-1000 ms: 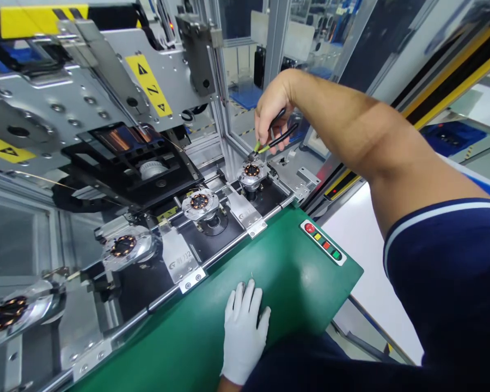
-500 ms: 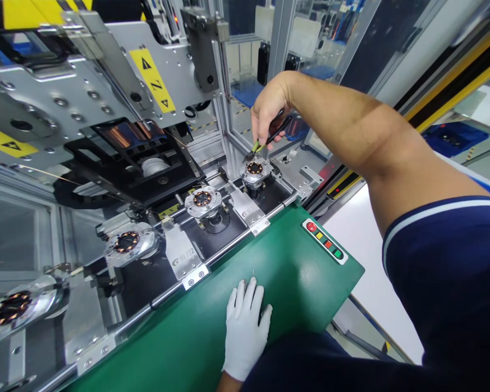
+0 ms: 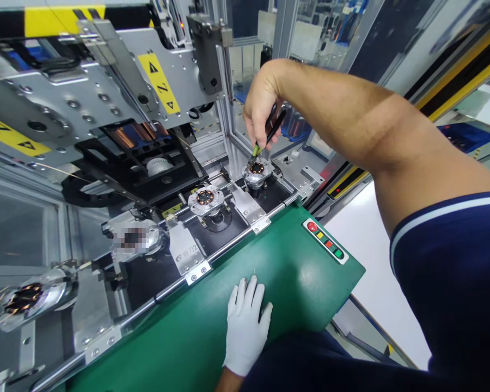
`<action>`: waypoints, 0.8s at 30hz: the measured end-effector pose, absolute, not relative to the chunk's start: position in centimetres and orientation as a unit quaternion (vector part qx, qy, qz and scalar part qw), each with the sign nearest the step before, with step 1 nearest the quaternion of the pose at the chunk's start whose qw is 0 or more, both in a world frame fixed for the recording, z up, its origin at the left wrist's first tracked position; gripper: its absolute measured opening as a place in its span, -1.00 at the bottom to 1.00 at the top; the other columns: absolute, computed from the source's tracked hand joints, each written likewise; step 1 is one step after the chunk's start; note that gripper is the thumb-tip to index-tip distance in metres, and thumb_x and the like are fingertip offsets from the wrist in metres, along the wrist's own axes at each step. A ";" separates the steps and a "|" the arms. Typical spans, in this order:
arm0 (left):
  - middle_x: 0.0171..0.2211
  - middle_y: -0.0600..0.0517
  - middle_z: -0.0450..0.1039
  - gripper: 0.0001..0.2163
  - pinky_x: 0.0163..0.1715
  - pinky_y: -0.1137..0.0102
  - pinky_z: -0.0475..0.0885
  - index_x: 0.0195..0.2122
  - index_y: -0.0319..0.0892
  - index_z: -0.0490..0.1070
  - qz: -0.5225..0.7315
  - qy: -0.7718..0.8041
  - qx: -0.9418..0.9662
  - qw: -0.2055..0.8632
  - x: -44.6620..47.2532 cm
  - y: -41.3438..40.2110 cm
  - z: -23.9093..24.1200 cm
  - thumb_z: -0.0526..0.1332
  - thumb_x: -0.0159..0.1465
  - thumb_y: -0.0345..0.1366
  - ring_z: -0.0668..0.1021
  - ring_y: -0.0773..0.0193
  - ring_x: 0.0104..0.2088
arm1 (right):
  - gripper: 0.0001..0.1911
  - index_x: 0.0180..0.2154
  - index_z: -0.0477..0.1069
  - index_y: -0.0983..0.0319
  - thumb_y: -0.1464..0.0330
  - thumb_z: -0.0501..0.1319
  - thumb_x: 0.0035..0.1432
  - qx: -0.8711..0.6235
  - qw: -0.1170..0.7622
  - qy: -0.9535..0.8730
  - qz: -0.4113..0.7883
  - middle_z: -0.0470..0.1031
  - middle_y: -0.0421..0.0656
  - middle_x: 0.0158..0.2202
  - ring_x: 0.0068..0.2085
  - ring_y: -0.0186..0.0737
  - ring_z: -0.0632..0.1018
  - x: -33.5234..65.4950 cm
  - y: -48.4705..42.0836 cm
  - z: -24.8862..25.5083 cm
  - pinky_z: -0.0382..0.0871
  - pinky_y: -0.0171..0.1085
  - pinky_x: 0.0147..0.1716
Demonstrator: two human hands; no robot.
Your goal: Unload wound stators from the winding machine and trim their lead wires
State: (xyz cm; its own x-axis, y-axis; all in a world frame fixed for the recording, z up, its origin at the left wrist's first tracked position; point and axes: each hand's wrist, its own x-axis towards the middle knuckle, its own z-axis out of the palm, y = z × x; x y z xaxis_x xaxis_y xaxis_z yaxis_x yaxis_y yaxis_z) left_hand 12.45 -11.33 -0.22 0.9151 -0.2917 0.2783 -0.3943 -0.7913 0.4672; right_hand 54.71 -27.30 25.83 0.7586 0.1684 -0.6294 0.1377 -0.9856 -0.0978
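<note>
Bare, my right hand (image 3: 261, 111) grips dark-handled pliers (image 3: 274, 125) with green near the jaws. Their tip points down at the rim of the far-right copper-wound stator (image 3: 256, 169), seated in a round metal fixture; whether the jaws hold a wire cannot be made out. My left hand (image 3: 245, 321), in a white glove, lies flat on the green worktop (image 3: 302, 294) with its fingers stretched out. Just beyond its fingertips is a tiny wire-like scrap (image 3: 254, 270). Another wound stator (image 3: 205, 198) sits in the fixture to the left.
More fixtures line the machine bed, including one with a stator (image 3: 24, 298) at far left. A metal rail (image 3: 237, 245) runs along the worktop edge. A button panel (image 3: 325, 241) lies at right. Overhead hangs a machine head (image 3: 118, 71) with yellow labels. Behind are frame posts (image 3: 283, 32).
My right hand and the pliers have shifted slightly left, the pliers now more upright with their tip at the stator's rim. My left hand stays in place. The view has moved a little.
</note>
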 end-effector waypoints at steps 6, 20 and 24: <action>0.23 -0.02 0.45 -0.69 0.23 0.01 0.34 0.10 -0.13 0.48 0.097 -0.183 0.941 0.268 12.3 -11.2 -0.4 0.16 0.39 -0.20 0.44 -0.12 0.24 | -0.54 -0.83 -0.37 0.28 0.25 -0.71 -0.09 -0.965 -0.039 -0.204 0.162 0.19 -0.22 -0.74 -0.59 -0.62 0.42 57.1 -30.9 20.5 -0.01 -0.56 -0.65; -0.17 0.00 0.65 -0.81 0.01 0.27 0.51 -0.05 -0.11 0.49 0.246 -0.211 0.914 0.245 11.5 -7.7 0.5 0.12 0.40 -0.31 0.64 0.22 -0.14 | -0.58 -0.01 0.57 0.36 0.45 0.42 0.05 -0.764 0.155 -0.474 0.410 0.62 -0.24 -0.25 -0.26 -0.39 0.62 37.2 -25.3 27.1 0.48 -0.40 -0.20; -0.34 -0.04 0.61 -0.83 -0.21 0.25 0.46 -0.07 -0.13 0.51 0.304 -0.077 0.934 0.169 9.4 2.4 5.4 0.22 0.34 -0.32 0.58 0.15 -0.34 | -0.50 0.11 0.50 0.30 0.37 0.39 0.10 -0.810 0.186 -0.499 0.246 0.59 -0.01 -0.06 -0.08 -0.14 0.61 25.1 -29.8 16.0 0.55 -0.20 -0.02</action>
